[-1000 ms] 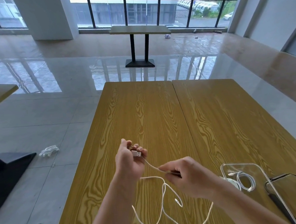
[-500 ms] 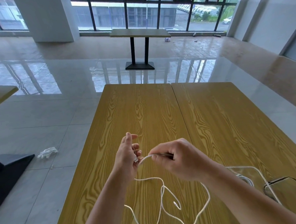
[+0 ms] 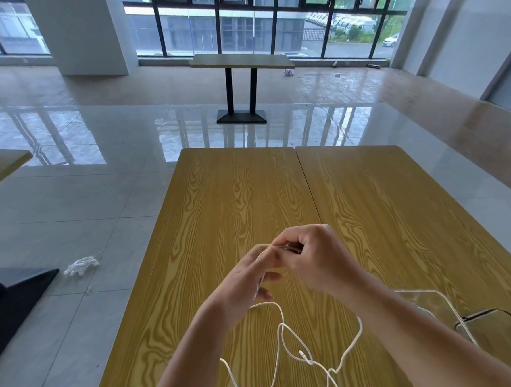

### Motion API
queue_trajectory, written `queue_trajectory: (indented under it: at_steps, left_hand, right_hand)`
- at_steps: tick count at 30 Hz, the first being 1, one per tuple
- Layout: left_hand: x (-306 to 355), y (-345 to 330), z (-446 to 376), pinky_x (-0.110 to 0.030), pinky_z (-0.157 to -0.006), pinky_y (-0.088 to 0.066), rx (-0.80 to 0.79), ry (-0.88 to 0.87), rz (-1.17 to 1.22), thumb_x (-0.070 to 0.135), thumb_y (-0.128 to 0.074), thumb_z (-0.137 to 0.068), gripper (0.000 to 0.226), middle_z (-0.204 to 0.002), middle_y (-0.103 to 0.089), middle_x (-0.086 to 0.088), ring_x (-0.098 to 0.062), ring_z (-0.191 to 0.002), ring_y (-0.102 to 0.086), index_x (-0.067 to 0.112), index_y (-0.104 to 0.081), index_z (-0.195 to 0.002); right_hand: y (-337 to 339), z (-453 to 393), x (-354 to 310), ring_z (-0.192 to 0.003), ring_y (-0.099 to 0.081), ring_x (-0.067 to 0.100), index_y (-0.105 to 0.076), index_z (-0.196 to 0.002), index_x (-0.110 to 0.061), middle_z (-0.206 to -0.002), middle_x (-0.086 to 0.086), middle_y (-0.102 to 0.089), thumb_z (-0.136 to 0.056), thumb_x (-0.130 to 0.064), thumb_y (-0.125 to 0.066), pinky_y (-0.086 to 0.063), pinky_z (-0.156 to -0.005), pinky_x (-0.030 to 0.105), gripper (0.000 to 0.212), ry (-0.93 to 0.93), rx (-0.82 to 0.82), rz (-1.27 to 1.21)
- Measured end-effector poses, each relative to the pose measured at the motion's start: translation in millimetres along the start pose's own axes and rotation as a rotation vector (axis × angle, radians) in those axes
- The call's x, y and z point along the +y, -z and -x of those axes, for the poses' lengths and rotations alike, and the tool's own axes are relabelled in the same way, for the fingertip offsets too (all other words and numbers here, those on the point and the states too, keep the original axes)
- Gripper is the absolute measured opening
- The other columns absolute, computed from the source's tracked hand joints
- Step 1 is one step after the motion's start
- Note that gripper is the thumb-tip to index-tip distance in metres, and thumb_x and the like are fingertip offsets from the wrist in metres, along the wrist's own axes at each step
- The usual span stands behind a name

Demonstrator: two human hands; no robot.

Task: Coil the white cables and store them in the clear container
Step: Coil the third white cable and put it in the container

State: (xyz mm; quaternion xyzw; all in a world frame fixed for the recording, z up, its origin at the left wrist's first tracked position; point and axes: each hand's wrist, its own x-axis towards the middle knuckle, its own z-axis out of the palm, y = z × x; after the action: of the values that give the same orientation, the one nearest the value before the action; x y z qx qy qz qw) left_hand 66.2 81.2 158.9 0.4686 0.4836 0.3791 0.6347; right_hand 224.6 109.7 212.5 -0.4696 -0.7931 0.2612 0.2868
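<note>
Both my hands meet above the near middle of the wooden table (image 3: 236,200). My left hand (image 3: 247,280) holds one end of a white cable (image 3: 282,335) in its fingers. My right hand (image 3: 315,258) pinches the same cable just above the left fingers. The rest of the cable hangs down and lies in loose loops on the table towards me. The clear container (image 3: 434,297) sits at the lower right, mostly hidden behind my right forearm.
A clear lid with a dark edge (image 3: 495,322) lies right of the container. The table is two panels joined by a seam. Beyond it stand another table (image 3: 241,61) and a shiny tiled floor. White scrap (image 3: 80,265) lies on the floor at left.
My right hand has moved left and up from near the container to meet my left hand, drawing the cable with it. The hanging loops have shifted on the table.
</note>
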Motion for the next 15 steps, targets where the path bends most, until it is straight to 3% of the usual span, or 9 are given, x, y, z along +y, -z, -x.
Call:
queue_trajectory:
  at_steps: [2,6,12,15]
  left_hand:
    - [0.5,0.3,3.7,-0.025,-0.074,-0.051,-0.046,-0.016,-0.007,0.055,-0.05,-0.093,0.042,-0.119,-0.069,0.002,-0.016,-0.102,-0.065,0.029,-0.063,-0.122]
    - [1.6,2.4,9.8,-0.029,-0.077,-0.053,-0.084,0.006,0.023,0.046,-0.046,-0.097,0.038,-0.111,-0.071,-0.004,-0.018,-0.09,-0.065,0.021,-0.066,-0.118]
    - [0.6,7.7,12.9,-0.031,-0.065,-0.051,-0.083,0.037,0.182,0.034,-0.032,-0.107,0.041,-0.106,-0.072,-0.015,-0.026,-0.083,-0.065,0.008,-0.063,-0.113]
    - [-2.4,13.9,14.0,-0.032,-0.062,-0.049,-0.031,0.044,0.32,0.034,-0.031,-0.107,0.042,-0.105,-0.071,-0.02,-0.028,-0.08,-0.066,0.007,-0.063,-0.111]
  right_hand:
    - [0.2,-0.3,2.2,-0.072,-0.07,0.001,-0.079,-0.084,-0.022,-0.075,-0.01,-0.075,-0.088,-0.021,-0.072,-0.056,-0.064,0.018,0.008,-0.01,-0.014,-0.019]
    - [5.2,-0.8,7.2,-0.078,-0.069,-0.004,-0.079,-0.089,-0.021,-0.078,-0.014,-0.075,-0.089,-0.02,-0.073,-0.054,-0.068,0.011,0.007,-0.029,-0.053,-0.045]
    - [11.1,-2.0,15.3,-0.082,-0.063,-0.016,-0.078,-0.099,-0.023,-0.081,-0.023,-0.069,-0.092,-0.021,-0.07,-0.047,-0.069,0.002,0.012,-0.054,-0.06,0.004]
    - [18.2,-5.2,22.1,-0.074,-0.061,-0.017,-0.078,-0.102,-0.022,-0.079,-0.021,-0.067,-0.092,-0.021,-0.068,-0.046,-0.063,0.002,0.014,-0.077,-0.021,0.055]
